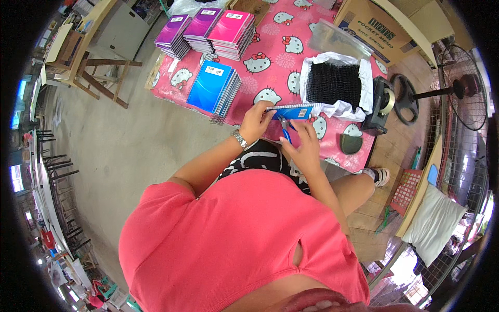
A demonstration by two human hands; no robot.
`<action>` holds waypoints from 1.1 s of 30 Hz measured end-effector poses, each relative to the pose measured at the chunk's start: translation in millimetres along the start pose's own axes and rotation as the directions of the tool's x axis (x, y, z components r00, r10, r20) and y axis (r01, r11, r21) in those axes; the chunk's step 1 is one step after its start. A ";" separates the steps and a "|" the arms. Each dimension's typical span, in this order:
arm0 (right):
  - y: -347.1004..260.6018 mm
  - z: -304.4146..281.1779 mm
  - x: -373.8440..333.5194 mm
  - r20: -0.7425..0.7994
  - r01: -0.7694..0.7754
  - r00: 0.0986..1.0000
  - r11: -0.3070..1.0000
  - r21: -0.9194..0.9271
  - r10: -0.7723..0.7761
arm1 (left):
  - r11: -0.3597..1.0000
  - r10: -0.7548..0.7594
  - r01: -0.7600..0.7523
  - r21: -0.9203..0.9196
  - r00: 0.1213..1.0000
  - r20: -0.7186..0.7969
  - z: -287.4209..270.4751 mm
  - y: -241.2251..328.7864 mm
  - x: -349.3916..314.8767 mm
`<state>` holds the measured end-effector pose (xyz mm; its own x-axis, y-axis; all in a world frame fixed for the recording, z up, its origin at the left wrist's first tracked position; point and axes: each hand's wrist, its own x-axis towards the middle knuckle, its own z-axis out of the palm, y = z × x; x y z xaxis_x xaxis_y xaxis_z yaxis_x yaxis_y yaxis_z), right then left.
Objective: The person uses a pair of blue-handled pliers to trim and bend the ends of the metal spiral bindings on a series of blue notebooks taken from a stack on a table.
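Observation:
A small blue spiral notebook [293, 112] is held up near the table's front edge, its coil along the upper side. My left hand [253, 124] pinches the notebook's left end. In my right hand [307, 150] are blue-handled pliers [286, 134], their jaws up against the notebook's lower left part. Whether the jaws grip anything is too small to tell. Left of my left hand stands a stack of blue spiral notebooks [210, 86]. To the right of the held notebook, black spiral coils [332, 83] lie in a tray lined with white paper [365, 78].
Purple notebooks [174, 30] and pink notebooks [228, 28] are stacked at the back left of the pink table cover [270, 78]. A clear plastic box [338, 40] and cardboard box [377, 31] sit at the back right. A tape dispenser [379, 106] and fan [462, 86] stand right.

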<state>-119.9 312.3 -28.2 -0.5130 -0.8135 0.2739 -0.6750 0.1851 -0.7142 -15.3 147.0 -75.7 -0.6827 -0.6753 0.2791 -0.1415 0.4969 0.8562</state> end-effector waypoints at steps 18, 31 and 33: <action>-14.3 12.6 19.7 0.031 0.154 0.988 0.977 -0.150 -0.151 | 0.997 -0.065 0.069 -0.044 0.995 0.082 -2.2 -20.7 -2.5; -29.9 5.8 22.0 0.059 0.167 0.986 0.939 -0.300 -0.156 | 0.997 -0.027 0.029 -0.066 0.999 0.040 -2.1 -13.5 -3.5; -31.0 6.2 22.0 0.063 0.167 0.986 0.938 -0.304 -0.155 | 0.996 0.001 0.001 -0.091 1.000 0.026 -1.3 -16.6 -4.3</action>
<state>-107.0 285.2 -4.0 -0.3677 -0.8655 0.3400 -0.8799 0.2055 -0.4285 -9.1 141.0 -90.6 -0.7013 -0.6603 0.2687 -0.0763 0.4443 0.8926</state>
